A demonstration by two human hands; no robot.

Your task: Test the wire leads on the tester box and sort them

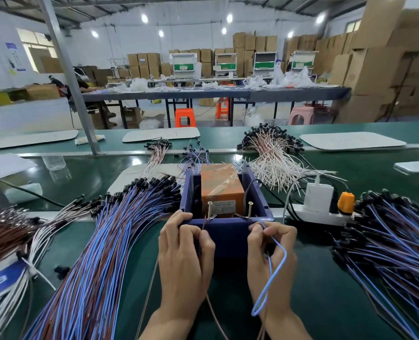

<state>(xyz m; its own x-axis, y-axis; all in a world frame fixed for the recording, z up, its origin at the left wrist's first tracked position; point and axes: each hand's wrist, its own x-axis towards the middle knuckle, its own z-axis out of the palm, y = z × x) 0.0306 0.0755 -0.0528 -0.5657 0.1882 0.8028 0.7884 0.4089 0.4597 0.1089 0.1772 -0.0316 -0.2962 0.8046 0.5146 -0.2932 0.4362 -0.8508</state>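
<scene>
At the front wall of the tester box [228, 233], a blue tray holding an orange unit [222, 190], both hands sit apart, one per front corner. Left hand [182, 253] pinches a brown lead [213, 312], tip up by the left screw [209, 209]. Right hand [271, 256] pinches a blue lead [277, 268], which loops down over the wrist; tip points at the right screw [250, 208]. Contact with the screws: cannot tell. Left of the box, a big fan of blue-brown leads [100, 253]. Right of the box, a power strip [319, 213] with a white charger [319, 196], and past it another blue-brown pile [395, 241]. Behind the box to the right, a white-pink pile [272, 155].
</scene>
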